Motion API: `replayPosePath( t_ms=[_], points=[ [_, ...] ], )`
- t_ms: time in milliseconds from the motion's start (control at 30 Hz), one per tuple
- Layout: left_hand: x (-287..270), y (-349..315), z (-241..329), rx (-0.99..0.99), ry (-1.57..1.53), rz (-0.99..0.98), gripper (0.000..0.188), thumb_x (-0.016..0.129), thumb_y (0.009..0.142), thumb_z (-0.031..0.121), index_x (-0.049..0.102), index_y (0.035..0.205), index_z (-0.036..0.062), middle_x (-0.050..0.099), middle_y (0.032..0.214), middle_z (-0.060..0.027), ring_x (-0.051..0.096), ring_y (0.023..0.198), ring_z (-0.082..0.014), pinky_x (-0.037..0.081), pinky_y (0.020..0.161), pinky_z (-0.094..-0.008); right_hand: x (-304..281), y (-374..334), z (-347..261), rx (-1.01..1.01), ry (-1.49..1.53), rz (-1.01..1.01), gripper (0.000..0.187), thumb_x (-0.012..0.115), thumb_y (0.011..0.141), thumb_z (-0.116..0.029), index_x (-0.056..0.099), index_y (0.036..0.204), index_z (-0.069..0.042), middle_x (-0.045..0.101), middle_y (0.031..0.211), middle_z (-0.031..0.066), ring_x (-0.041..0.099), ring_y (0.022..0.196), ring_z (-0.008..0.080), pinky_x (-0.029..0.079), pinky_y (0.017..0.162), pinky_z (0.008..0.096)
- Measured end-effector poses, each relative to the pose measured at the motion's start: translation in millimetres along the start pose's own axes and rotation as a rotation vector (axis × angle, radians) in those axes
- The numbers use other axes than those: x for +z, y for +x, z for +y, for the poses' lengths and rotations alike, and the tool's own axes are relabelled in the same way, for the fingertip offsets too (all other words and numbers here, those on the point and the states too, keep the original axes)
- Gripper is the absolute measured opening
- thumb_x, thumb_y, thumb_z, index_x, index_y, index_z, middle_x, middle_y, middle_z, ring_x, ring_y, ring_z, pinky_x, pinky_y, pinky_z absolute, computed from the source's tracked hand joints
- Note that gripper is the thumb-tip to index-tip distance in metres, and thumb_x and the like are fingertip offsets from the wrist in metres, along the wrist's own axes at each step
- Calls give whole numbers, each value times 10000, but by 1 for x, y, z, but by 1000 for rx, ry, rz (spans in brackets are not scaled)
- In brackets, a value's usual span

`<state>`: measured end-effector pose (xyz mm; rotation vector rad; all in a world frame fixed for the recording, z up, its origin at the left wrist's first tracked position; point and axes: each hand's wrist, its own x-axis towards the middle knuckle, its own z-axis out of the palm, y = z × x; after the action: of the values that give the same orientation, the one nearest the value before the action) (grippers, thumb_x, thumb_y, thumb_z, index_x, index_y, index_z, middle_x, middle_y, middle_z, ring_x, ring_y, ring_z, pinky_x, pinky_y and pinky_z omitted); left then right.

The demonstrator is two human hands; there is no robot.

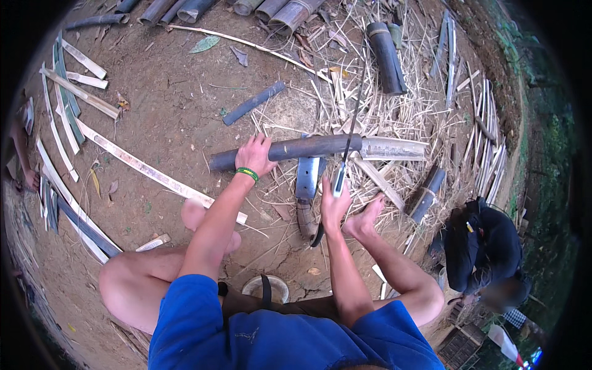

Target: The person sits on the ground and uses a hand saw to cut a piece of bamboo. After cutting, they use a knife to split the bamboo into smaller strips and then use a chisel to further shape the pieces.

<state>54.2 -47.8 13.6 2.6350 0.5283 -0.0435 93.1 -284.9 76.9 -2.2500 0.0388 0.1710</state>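
A dark bamboo tube (314, 147) lies crosswise on the ground in front of me. My left hand (256, 155), with a green and yellow band at the wrist, is wrapped over the tube toward its left end. My right hand (335, 202) grips the handle of a hand saw (339, 179). The saw's long thin blade points away from me and crosses the tube near its right end; I cannot tell how deep it sits. Beneath the tube lies a broad-bladed cleaver (306, 180) with a wooden handle, close to my right hand. A split bamboo half (393, 148) adjoins the tube's right end.
Bamboo shavings (345, 105) litter the ground ahead and right. Short tubes lie about, including a dark one (386, 58) and one by my foot (427, 194). Long split strips (154, 174) spread left. A crouching person (484, 246) is at right; a round container (266, 288) stands between my legs.
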Motion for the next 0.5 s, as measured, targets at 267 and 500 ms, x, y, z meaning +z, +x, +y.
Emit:
replayPosePath(
  t_ms=[267,500],
  points=[
    [-24,-5,-36,-158,75,165,544,893,629,306,646,1080,131,595,1101,-76,629,1037,-308,570,860,-454,69,95,-10,-28,-302,109,300,794,765,-201,658,923,14,704,835,269,689,803,458,532,769,513],
    [-56,-1,-67,-345,50,313,563,893,618,303,648,1093,125,594,1100,-76,625,1062,-311,557,868,-470,122,135,-44,-110,-312,130,254,727,783,-209,672,898,11,701,847,291,685,829,487,529,798,549]
  ],
)
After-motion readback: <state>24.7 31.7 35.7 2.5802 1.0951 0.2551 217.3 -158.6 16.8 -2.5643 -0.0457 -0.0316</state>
